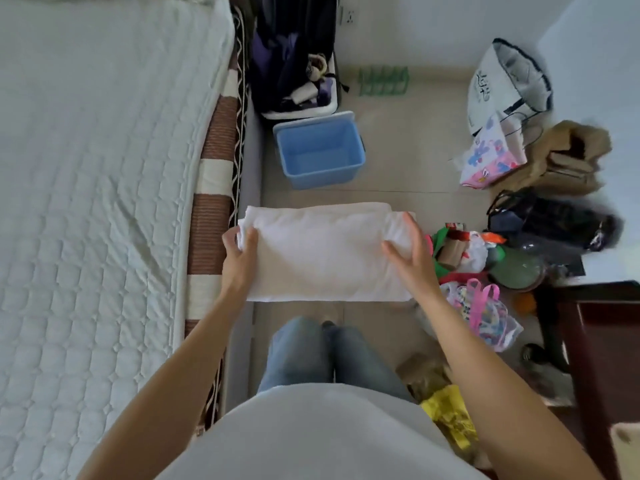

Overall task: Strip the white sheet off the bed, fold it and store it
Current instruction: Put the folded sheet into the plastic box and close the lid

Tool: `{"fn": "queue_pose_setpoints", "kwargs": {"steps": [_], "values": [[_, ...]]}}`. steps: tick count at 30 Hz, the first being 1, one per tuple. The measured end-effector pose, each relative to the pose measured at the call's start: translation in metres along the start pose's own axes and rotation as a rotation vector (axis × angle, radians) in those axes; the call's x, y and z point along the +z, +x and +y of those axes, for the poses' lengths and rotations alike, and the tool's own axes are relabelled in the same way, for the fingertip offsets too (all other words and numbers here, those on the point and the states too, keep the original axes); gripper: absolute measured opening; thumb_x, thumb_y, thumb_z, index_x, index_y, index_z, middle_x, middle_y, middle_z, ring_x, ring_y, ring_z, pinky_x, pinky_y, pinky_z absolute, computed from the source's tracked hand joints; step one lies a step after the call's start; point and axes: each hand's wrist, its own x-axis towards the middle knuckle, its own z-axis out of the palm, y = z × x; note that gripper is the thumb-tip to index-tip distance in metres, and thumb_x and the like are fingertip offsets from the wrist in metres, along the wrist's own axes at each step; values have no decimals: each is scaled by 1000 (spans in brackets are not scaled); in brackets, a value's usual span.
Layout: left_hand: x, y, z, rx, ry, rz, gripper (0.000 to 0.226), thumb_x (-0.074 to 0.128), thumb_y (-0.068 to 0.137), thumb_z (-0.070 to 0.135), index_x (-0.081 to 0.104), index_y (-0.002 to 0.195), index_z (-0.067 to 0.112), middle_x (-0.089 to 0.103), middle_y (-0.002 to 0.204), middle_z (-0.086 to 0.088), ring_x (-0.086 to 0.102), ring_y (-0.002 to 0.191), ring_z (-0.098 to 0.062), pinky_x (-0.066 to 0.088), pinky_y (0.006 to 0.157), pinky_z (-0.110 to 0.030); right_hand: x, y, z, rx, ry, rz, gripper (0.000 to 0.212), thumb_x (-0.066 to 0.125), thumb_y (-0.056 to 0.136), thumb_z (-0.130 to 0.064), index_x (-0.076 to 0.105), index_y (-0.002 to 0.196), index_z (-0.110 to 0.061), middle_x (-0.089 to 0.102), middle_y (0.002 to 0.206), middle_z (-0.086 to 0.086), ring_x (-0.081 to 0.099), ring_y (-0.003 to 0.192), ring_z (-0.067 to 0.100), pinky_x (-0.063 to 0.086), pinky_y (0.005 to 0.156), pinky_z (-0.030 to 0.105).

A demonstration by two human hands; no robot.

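The white sheet (322, 251) is folded into a thick rectangular bundle and is held in the air in front of me, above the tiled floor. My left hand (239, 252) grips its left end, thumb on top and fingers curled under. My right hand (412, 252) supports the right end with fingers spread nearly straight along the side. An open blue plastic bin (320, 150), with nothing inside, stands on the floor just beyond the bundle. The bed (97, 188) on the left shows a quilted white mattress pad.
A striped brown and white mattress edge (211, 202) borders the bed. A full white box of dark clothes (298, 64) stands behind the bin. Bags and clutter (485, 258) crowd the floor on the right, with a dark wooden table (602, 341) at the right edge.
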Motion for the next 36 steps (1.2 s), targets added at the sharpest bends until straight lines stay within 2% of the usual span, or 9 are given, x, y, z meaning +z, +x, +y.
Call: {"fn": "queue_pose_setpoints", "kwargs": {"steps": [4, 8, 13, 16, 19, 23, 30, 33, 36], "values": [[25, 85, 47, -9, -7, -42, 47, 37, 92, 50, 32, 134, 28, 49, 122, -2, 48, 107, -24, 36, 87, -37, 1, 106, -16, 23, -25, -50, 69, 62, 88, -33, 25, 146, -24, 29, 149, -9, 26, 129, 0, 22, 106, 24], [52, 163, 87, -15, -43, -53, 53, 38, 89, 48, 32, 134, 20, 50, 125, -7, 49, 107, -23, 37, 86, -36, 6, 203, -23, 57, 49, -122, 70, 60, 89, -28, 21, 146, -25, 26, 140, -18, 23, 130, 0, 25, 106, 28], [92, 262, 130, 30, -82, -99, 61, 59, 89, 39, 28, 136, 16, 49, 116, 4, 54, 93, -5, 41, 78, -19, 27, 327, -13, 78, 91, -161, 76, 46, 75, -26, 20, 146, -25, 26, 137, -21, 24, 125, -5, 27, 92, 11], [121, 328, 128, 38, -74, -115, 87, 75, 64, 54, 29, 132, 23, 51, 109, 15, 54, 96, 3, 45, 75, -15, 50, 402, 15, 72, 109, -208, 73, 60, 84, -26, 21, 145, -24, 26, 136, -21, 26, 123, -7, 27, 96, 11], [159, 402, 112, 27, -60, -69, 101, 70, 48, 67, 28, 131, 29, 51, 112, 15, 54, 99, -1, 43, 77, -18, 76, 481, 61, 69, 97, -208, 76, 67, 85, -20, 21, 146, -24, 25, 140, -20, 24, 128, -3, 22, 103, 18], [216, 492, 79, 49, -68, -20, 100, 68, 52, 67, 26, 134, 31, 48, 124, 10, 51, 107, -10, 41, 85, -26, 114, 577, 130, 20, 71, -214, 82, 73, 79, -20, 24, 145, -22, 27, 148, -14, 26, 131, -2, 20, 103, 12], [294, 620, 15, 79, -81, 55, 98, 70, 58, 65, 24, 138, 29, 46, 125, 14, 48, 111, -9, 40, 92, -28, 170, 696, 238, -57, 38, -219, 79, 74, 79, -21, 28, 144, -21, 31, 144, -14, 28, 128, -4, 21, 102, 9], [320, 658, -10, 97, -108, 65, 87, 74, 73, 46, 25, 140, 20, 44, 126, 12, 46, 112, -7, 36, 91, -24, 188, 721, 275, -47, 25, -226, 76, 69, 82, -23, 26, 144, -21, 29, 143, -16, 26, 130, -3, 20, 106, 17], [341, 688, -28, 117, -81, 98, 60, 57, 91, 22, 25, 141, 15, 43, 126, 7, 44, 108, -7, 37, 82, -13, 202, 743, 299, -38, 0, -245, 68, 57, 90, -9, 21, 146, -21, 24, 149, -13, 20, 131, -4, 17, 106, 19]]}}
